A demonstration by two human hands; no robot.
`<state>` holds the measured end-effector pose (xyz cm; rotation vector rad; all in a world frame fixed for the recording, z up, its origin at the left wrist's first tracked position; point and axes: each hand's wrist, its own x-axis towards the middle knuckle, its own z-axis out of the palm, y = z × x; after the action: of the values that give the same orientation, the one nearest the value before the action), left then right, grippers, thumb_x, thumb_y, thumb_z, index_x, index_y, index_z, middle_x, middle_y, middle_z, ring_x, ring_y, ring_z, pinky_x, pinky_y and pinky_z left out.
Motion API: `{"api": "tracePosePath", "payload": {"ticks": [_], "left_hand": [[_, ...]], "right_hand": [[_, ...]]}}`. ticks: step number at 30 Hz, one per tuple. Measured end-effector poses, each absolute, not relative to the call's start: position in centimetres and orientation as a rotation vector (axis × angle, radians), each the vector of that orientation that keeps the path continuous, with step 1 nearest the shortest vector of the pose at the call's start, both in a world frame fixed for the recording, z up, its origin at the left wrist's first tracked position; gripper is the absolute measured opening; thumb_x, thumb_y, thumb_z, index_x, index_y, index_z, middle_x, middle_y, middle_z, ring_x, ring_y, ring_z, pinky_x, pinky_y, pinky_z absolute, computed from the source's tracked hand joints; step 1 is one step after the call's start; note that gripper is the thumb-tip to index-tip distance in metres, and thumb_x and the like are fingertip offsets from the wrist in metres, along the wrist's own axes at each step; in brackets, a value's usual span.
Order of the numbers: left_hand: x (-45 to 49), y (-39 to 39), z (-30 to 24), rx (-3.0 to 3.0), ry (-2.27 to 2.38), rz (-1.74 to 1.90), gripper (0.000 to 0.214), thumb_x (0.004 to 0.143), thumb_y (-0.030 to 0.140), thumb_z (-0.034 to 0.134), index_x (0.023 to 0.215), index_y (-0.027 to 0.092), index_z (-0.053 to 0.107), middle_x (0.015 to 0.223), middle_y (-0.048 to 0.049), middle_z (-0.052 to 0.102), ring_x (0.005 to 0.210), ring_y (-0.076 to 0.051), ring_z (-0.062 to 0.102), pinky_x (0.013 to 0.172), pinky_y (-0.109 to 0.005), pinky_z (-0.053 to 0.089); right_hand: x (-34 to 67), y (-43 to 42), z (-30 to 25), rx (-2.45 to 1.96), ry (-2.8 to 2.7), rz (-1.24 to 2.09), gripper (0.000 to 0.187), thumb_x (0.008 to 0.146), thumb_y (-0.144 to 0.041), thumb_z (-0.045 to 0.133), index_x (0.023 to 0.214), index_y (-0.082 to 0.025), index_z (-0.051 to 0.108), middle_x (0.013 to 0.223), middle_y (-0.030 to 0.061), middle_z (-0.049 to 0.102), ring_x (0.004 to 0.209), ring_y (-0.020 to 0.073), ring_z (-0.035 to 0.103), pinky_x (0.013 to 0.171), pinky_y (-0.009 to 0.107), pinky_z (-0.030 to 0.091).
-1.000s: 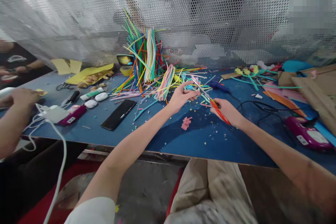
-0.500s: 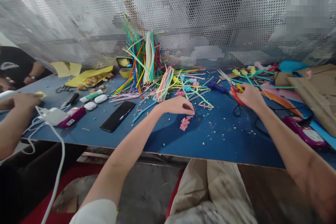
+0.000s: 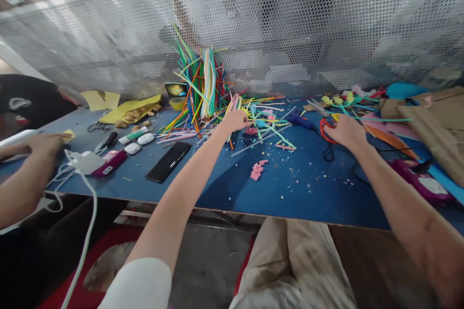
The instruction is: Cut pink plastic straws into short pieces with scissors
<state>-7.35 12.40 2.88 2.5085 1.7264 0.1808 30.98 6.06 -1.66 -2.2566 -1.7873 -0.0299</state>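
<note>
The right hand [image 3: 346, 130] has its fingers curled round the handles of the scissors [image 3: 324, 123], to the right of the pile of pink pieces [image 3: 257, 170] and farther back than it. The scissors' blades point away from the pile, toward the metal screen [image 3: 290, 24].

The left hand [image 3: 235, 122] is beyond the pile and a little to its left, with bent fingers at the near end of a bundle of pastel stems [image 3: 235, 102]. Whether it grips any of them I cannot tell. The pile lies on the blue table [image 3: 268, 200], apart from both hands.

Straight back from the pile are a pink clump [image 3: 251, 131] and a pale green stem [image 3: 281, 136]; a tall stack of coloured stems [image 3: 208, 82] leans farther back and to the left. A black phone [image 3: 168, 162] lies left of the pile. Well to the pile's left, past a white charger [image 3: 87, 161], is another person's hand [image 3: 45, 147]. A purple box [image 3: 422, 181] sits far to the pile's right.
</note>
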Motion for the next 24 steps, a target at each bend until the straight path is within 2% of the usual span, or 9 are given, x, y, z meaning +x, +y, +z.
{"api": "tracePosePath", "payload": {"ticks": [4,7,11,13,14,16,18,20,24], "left_hand": [[-6.0,13.2,2.0,2.51,1.868,-0.007,0.025,0.08,0.033,0.067,0.097,0.016,0.077,0.105,-0.0145,0.073,0.106,-0.031,0.065,0.097,-0.042,0.045],[-6.5,13.0,2.4,2.508,1.883,0.009,0.027,0.086,0.036,0.06,0.098,0.016,0.074,0.108,-0.0156,0.072,0.108,-0.034,0.064,0.097,-0.046,0.045],[-7.6,11.4,3.8,2.477,1.91,0.345,0.03,0.096,0.039,0.045,0.104,0.019,0.066,0.105,-0.0107,0.073,0.1,-0.027,0.066,0.09,-0.04,0.048],[-7.4,9.5,4.4,2.528,1.683,0.576,0.026,0.097,0.035,0.043,0.108,0.019,0.061,0.099,-0.0068,0.074,0.094,-0.021,0.067,0.087,-0.033,0.048],[-6.9,8.3,4.6,2.539,1.551,0.659,0.025,0.098,0.034,0.042,0.108,0.019,0.06,0.096,-0.0052,0.074,0.089,-0.019,0.067,0.085,-0.031,0.048],[-5.5,5.8,4.7,2.538,1.33,0.722,0.024,0.099,0.034,0.041,0.109,0.019,0.058,0.093,-0.0034,0.074,0.083,-0.015,0.067,0.081,-0.029,0.047],[-3.8,3.6,4.5,2.573,1.203,0.69,0.022,0.099,0.034,0.043,0.107,0.019,0.058,0.091,-0.0023,0.074,0.08,-0.015,0.067,0.075,-0.027,0.046],[-2.2,2.1,4.2,2.638,1.147,0.666,0.02,0.097,0.032,0.046,0.105,0.021,0.06,0.089,-0.0015,0.074,0.078,-0.015,0.066,0.071,-0.027,0.044],[-0.8,1.5,3.6,2.688,1.1,0.627,0.016,0.095,0.031,0.051,0.1,0.022,0.063,0.085,0.0003,0.073,0.076,-0.015,0.065,0.066,-0.027,0.04]], "right_hand": [[31.6,6.5,-2.4,-2.271,-1.874,-0.05,0.059,0.089,-0.058,0.05,0.113,-0.005,0.063,0.111,0.0277,0.065,0.105,0.0339,0.061,0.079,0.037,0.041],[32.1,6.9,-3.0,-2.27,-1.96,-0.072,0.058,0.091,-0.056,0.05,0.109,-0.003,0.065,0.105,0.0283,0.067,0.1,0.0344,0.063,0.079,0.037,0.042],[32.0,6.6,-2.6,-2.221,-1.984,-0.175,0.056,0.09,-0.05,0.055,0.112,0.001,0.065,0.109,0.0313,0.065,0.11,0.0383,0.059,0.09,0.041,0.041],[31.1,5.7,-1.7,-2.097,-1.929,-0.269,0.054,0.089,-0.047,0.056,0.119,-0.003,0.064,0.117,0.0293,0.063,0.115,0.0387,0.056,0.095,0.044,0.04],[30.2,5.0,-1.1,-1.984,-1.9,-0.273,0.05,0.089,-0.046,0.057,0.119,-0.007,0.065,0.118,0.0255,0.064,0.114,0.0369,0.058,0.095,0.044,0.041],[27.9,3.3,0.0,-1.682,-1.915,-0.06,0.037,0.091,-0.043,0.055,0.112,-0.017,0.069,0.11,0.0138,0.07,0.097,0.0278,0.065,0.087,0.039,0.048],[25.1,1.4,0.6,-1.372,-1.98,0.263,0.032,0.093,-0.045,0.053,0.105,-0.022,0.072,0.105,0.0076,0.073,0.087,0.0223,0.067,0.081,0.034,0.051],[22.5,-0.1,0.7,-1.164,-1.993,0.493,0.032,0.092,-0.046,0.055,0.11,-0.026,0.072,0.109,0.0052,0.073,0.089,0.0223,0.067,0.079,0.035,0.053],[20.1,-0.9,-0.4,-1.085,-1.817,0.605,0.028,0.089,-0.047,0.06,0.096,-0.023,0.072,0.097,0.0052,0.074,0.085,0.0236,0.068,0.076,0.037,0.055]]}}
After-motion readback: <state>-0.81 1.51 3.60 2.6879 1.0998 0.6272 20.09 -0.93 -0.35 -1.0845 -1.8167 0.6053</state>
